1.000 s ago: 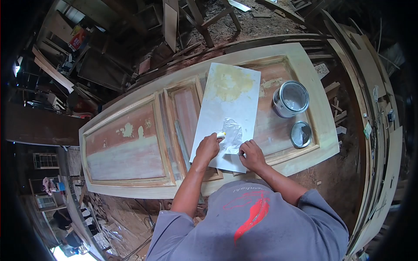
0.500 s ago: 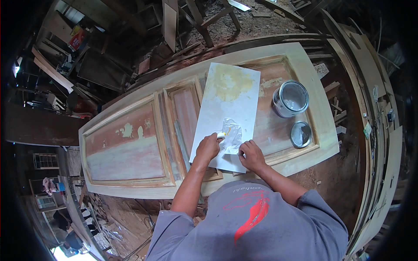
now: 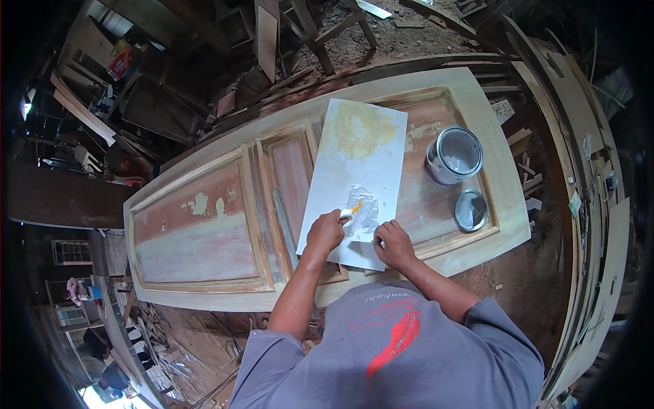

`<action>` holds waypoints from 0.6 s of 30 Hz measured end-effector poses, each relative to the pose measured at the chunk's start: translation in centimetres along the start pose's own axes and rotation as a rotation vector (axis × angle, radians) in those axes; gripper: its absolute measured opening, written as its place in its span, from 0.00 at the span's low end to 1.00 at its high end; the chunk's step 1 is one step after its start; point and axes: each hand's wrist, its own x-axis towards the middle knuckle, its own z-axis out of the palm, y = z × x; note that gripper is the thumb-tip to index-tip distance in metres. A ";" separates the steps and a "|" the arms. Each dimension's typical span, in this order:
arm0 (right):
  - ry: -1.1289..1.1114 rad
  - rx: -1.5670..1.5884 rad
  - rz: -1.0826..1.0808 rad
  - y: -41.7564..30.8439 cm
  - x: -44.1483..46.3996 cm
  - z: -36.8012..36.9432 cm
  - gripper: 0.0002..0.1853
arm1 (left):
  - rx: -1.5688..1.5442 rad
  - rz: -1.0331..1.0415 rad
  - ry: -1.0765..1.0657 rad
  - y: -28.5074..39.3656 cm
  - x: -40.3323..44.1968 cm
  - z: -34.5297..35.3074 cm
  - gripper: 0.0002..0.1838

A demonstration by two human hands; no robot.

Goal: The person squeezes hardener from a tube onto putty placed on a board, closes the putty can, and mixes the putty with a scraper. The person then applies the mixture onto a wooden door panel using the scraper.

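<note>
My left hand (image 3: pixel 325 235) is closed around a small white tube (image 3: pixel 346 214), its tip over a spread of pale grey putty (image 3: pixel 366 219). A short streak of orange-yellow paste (image 3: pixel 356 207) lies on the putty by the tip. Beneath is a white board (image 3: pixel 334 184), stained with a dried yellowish patch (image 3: pixel 361 129) at its far end. My right hand (image 3: pixel 395 245) rests by the board's right edge, beside the putty, fingers curled together; what they hold, if anything, is hidden. The board lies across a panelled wooden door (image 3: pixel 320 294).
An open can (image 3: pixel 455 155) stands on the door's right panel, with its round lid (image 3: pixel 470 210) nearer me. Long wooden planks (image 3: pixel 603 273) lean along the right side. Scrap wood litters the floor, and a wooden trestle (image 3: pixel 320 34) stands beyond the door.
More orange-yellow paste shows on the putty, in a longer streak than before. Both hands stay nearly where they were.
</note>
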 end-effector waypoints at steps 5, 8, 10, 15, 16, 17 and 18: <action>0.006 -0.008 -0.004 0.0 0.0 0.1 0.11 | 0.009 -0.004 0.003 -0.2 0.1 0.1 0.14; 0.012 -0.011 -0.004 0.0 -0.1 0.1 0.11 | 0.013 -0.005 0.009 -0.2 0.0 0.1 0.14; 0.015 -0.012 -0.005 -0.1 -0.1 0.0 0.11 | 0.018 -0.023 -0.003 0.0 -0.1 0.0 0.14; 0.011 -0.012 0.006 -0.1 -0.1 0.1 0.11 | 0.027 -0.014 -0.017 -0.1 -0.1 -0.1 0.15; 0.011 -0.013 0.008 -0.1 -0.1 0.1 0.11 | 0.029 -0.012 -0.020 -0.1 -0.1 -0.1 0.15; 0.006 -0.012 0.007 -0.1 -0.1 0.1 0.11 | 0.033 -0.009 -0.027 -0.2 -0.1 -0.1 0.15; 0.002 -0.011 0.005 -0.1 -0.1 0.0 0.11 | 0.036 -0.004 -0.035 -0.3 -0.1 -0.1 0.16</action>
